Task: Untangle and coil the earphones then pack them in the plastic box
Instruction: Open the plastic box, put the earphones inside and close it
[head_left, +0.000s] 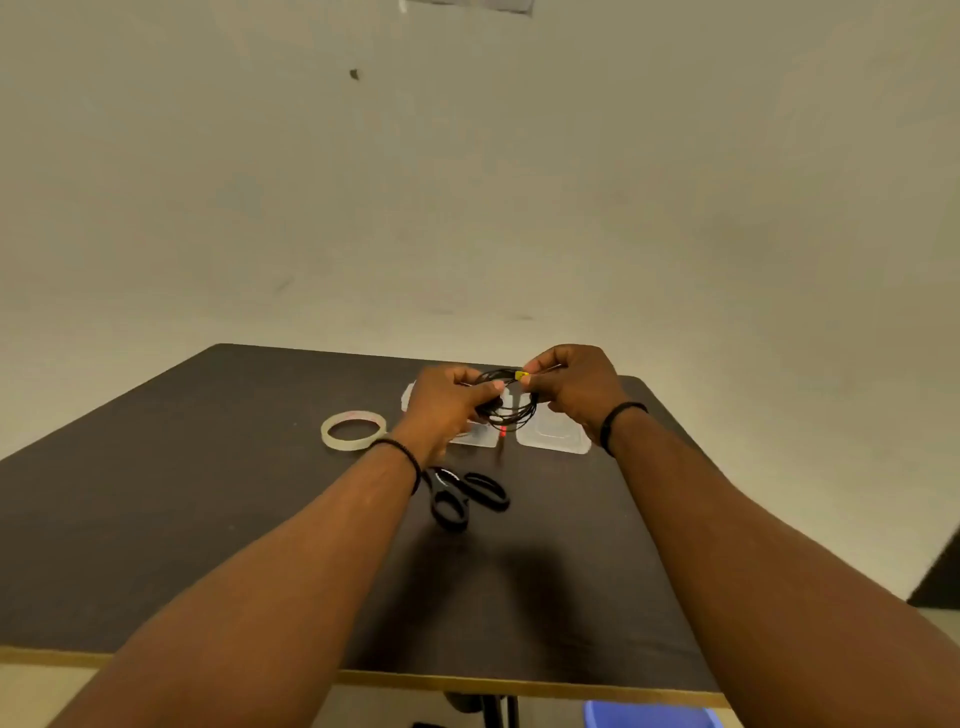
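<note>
Both hands raised over the clear plastic box (553, 435) lying open on the dark counter (208, 499). Left hand (447, 402) grip closed on the coiled black earphone cable (511, 408); right hand (571, 387) grip pinched on its yellow-tagged end. Clear tape roll (353, 429) left of box, black-handled scissors (465, 496) nearer the person.

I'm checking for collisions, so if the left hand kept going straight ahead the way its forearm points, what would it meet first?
Probably the coiled earphones that the left hand already grips, then the right hand holding their other side. The open plastic box lies below that line; depth is hard to judge here.
</note>
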